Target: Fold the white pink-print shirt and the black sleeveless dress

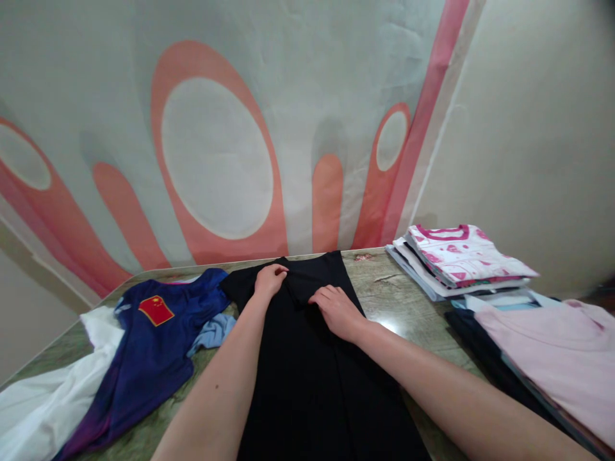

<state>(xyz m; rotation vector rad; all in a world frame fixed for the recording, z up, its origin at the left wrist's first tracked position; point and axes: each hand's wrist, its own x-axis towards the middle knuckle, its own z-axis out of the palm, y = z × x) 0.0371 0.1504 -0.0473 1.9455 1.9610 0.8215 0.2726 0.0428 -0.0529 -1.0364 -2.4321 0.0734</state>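
A black garment (307, 384) lies lengthwise on the table in front of me, its upper part partly folded over. My left hand (270, 280) pinches the fabric near the far end, thumb and fingers together. Lower and to the right, my right hand (336, 310) grips the edge of the folded-over black cloth with curled fingers. Beside my left forearm, a dark blue shirt (158, 358) with a red patch (156, 310) lies loosely spread.
White cloth (52, 390) and a light blue piece (213, 331) lie by the blue shirt. At right are a stack topped by a pink-patterned white shirt (461, 253) and a pile topped by a pink shirt (552, 358). A patterned wall (298, 96) borders the wooden table (384, 288).
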